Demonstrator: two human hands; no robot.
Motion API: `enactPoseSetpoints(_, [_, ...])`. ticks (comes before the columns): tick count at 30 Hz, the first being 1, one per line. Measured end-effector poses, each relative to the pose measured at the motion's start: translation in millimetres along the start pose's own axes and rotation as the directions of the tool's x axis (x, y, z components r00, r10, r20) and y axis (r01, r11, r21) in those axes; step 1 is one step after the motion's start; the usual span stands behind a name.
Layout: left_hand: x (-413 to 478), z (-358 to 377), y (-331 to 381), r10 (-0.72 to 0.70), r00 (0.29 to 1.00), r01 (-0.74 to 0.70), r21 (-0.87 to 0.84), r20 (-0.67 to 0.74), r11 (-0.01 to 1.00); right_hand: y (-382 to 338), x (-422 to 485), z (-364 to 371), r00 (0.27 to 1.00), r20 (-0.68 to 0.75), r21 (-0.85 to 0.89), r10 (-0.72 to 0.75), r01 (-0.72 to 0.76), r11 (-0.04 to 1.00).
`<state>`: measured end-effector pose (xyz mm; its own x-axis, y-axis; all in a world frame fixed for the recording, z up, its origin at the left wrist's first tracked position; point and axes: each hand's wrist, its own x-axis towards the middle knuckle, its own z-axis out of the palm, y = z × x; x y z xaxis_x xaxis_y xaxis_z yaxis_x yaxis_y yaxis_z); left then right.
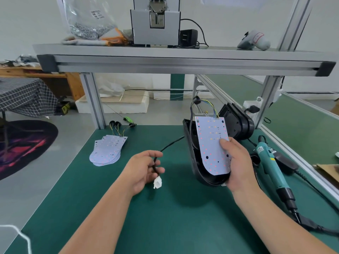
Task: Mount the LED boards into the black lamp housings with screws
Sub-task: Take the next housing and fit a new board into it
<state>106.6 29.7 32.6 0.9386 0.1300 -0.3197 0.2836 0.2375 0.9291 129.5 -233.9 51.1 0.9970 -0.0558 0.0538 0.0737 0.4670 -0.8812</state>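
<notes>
My right hand point(236, 165) grips a black lamp housing point(192, 153) tilted up off the green mat, with my thumb pressing a white LED board point(212, 143) against its open face. Coloured wires point(211, 107) run from the board's top edge. My left hand point(145, 167) holds the housing's black cable point(170, 145) between its fingers, just above the cable's white connector point(157, 182). A stack of several LED boards point(107, 150) with wires lies on the mat at the left. More black housings point(236, 121) stand behind the held one.
A teal electric screwdriver point(269, 162) with its cord lies on the mat to the right. An aluminium shelf point(183, 61) overhead carries a screw feeder point(156, 21), a bag of screws point(88, 21) and a power adapter point(189, 36). Frame posts stand at the mat's back corners.
</notes>
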Motion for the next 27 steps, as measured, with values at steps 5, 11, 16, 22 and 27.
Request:
enactPoseSetpoints(5, [0.4,2.8,-0.4,0.028,0.992,-0.024,-0.039,0.122,0.999,2.4,0.8,-2.7,0.999,-0.003,-0.026,0.045,-0.045,0.999])
enactPoseSetpoints(11, [-9.2,19.8,-7.3,0.355,0.930,-0.319,0.697,0.098,0.642,2.3,-2.5,-0.7,0.998,0.039,0.008,0.054,-0.054,0.998])
enactPoseSetpoints(16, [-10.1,30.2,-9.3,0.677,0.708,-0.509,0.810,0.202,0.292,8.4,-8.6,9.0,0.989,0.114,-0.030,0.097,-0.094,0.995])
enactPoseSetpoints(22, [-19.3,41.2,-16.2,0.592,0.758,-0.542,0.770,0.273,0.338,14.2,-14.5,11.2,0.974,0.172,-0.110,0.147,-0.129,0.985])
enactPoseSetpoints(27, [-13.9,39.0,-22.4,0.596,0.769,-0.553,0.710,0.232,0.437,19.4,-16.1,10.4,0.966,0.197,-0.090,0.166,-0.151,0.984])
